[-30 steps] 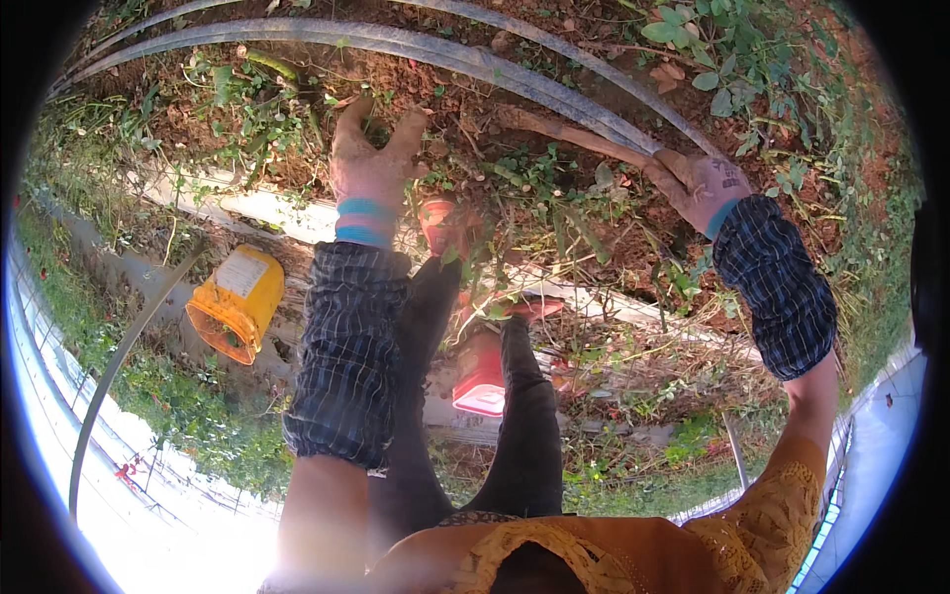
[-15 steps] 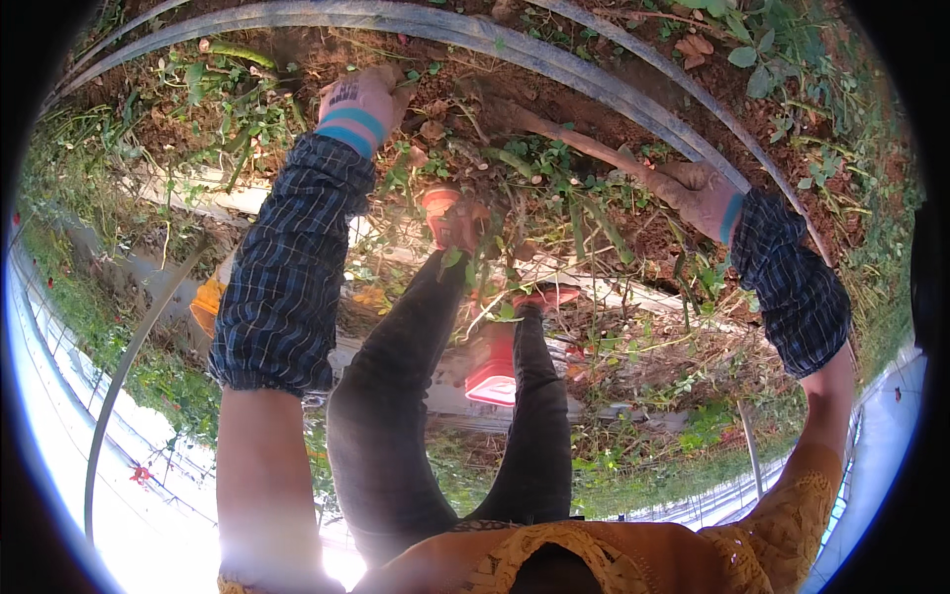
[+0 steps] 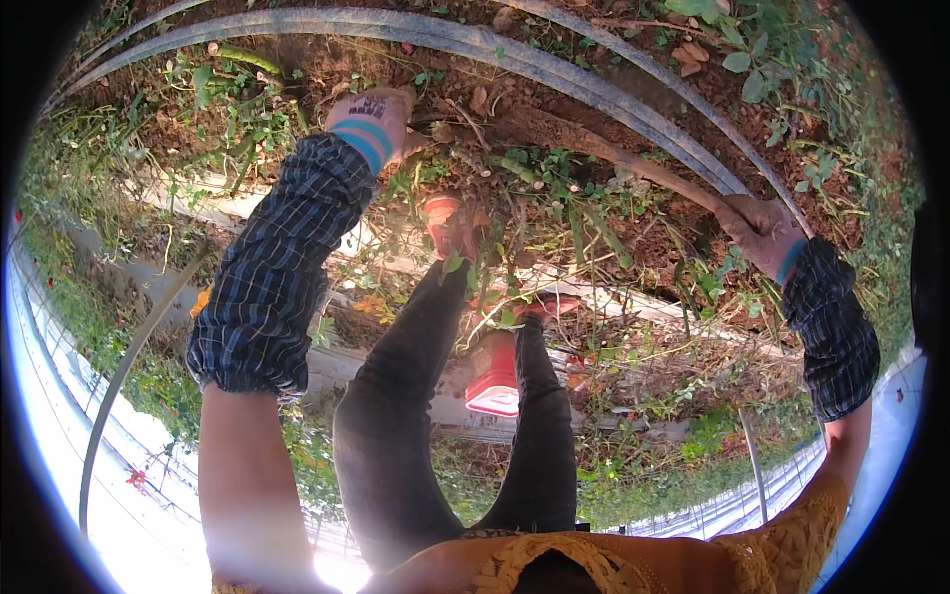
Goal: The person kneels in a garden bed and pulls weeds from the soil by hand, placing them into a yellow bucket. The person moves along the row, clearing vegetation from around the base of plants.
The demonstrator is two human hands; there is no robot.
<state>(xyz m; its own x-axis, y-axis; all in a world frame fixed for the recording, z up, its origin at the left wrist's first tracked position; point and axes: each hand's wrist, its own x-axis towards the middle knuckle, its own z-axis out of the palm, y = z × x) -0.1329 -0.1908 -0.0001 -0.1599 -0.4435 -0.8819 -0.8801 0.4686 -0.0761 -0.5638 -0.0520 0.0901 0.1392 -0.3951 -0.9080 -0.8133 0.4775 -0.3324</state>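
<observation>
My left hand (image 3: 376, 114), in a pale glove with blue bands at the cuff, is down at the soil among cut stems, its back turned up. Its fingers look curled under, and whatever they grip is hidden. Far to the right, my gloved right hand (image 3: 764, 234) is closed around the end of a long wooden tool handle (image 3: 648, 168). The handle runs leftward to a soil-coloured end (image 3: 529, 124) close to my left hand; that end blends with the earth, so the tool's exact kind is unclear.
Grey hoses (image 3: 445, 30) curve across the far side of the bed. Leafy cuttings and stems (image 3: 584, 213) litter the ground. A red plastic container (image 3: 492, 381) stands between my legs, near my reddish shoes (image 3: 447, 223). A thin curved pole (image 3: 124, 371) rises at left.
My right hand has moved right and nearer, and more of the handle shows to its left. My left hand has shifted slightly right and down.
</observation>
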